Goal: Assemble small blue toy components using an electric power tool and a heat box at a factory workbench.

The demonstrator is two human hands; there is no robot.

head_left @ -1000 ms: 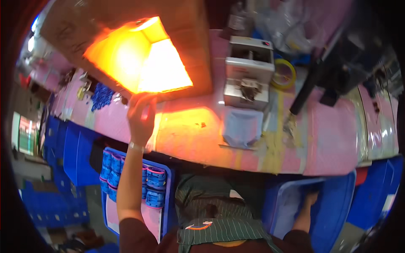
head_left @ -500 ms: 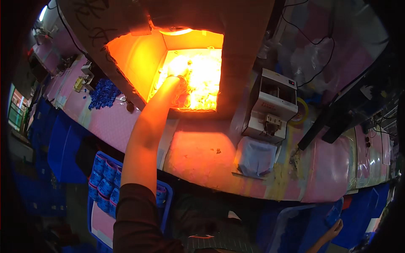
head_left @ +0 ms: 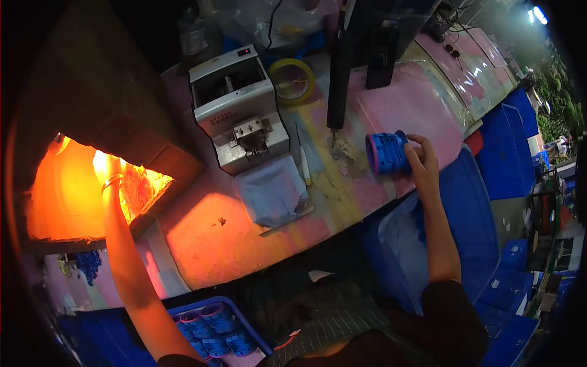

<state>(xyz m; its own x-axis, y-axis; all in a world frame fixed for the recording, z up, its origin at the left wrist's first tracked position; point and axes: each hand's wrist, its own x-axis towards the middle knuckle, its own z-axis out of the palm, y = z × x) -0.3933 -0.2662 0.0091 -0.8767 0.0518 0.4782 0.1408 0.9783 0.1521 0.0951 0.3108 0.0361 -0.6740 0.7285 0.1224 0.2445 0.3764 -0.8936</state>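
My right hand grips a blue plastic cylinder with a pink rim. The cylinder lies on its side at the bench's front edge, just right of the black upright tool's thin tip; I cannot tell whether it touches the bench. My left hand reaches into the opening of a cardboard box that glows bright orange inside. Glare hides its fingers and anything they hold. Similar blue cylinders with pink rims stand in a blue tray below my left forearm.
A white machine stands mid-bench, with a cloth-covered pad before it. Nearby are a yellow tape roll and a thin white-handled tool. A large blue bin sits under my right forearm. Small blue parts lie far left.
The view has swung to the right. My right hand has come up from over the blue bin to the bench, bringing the blue cylinder. My left hand stays inside the lit box.
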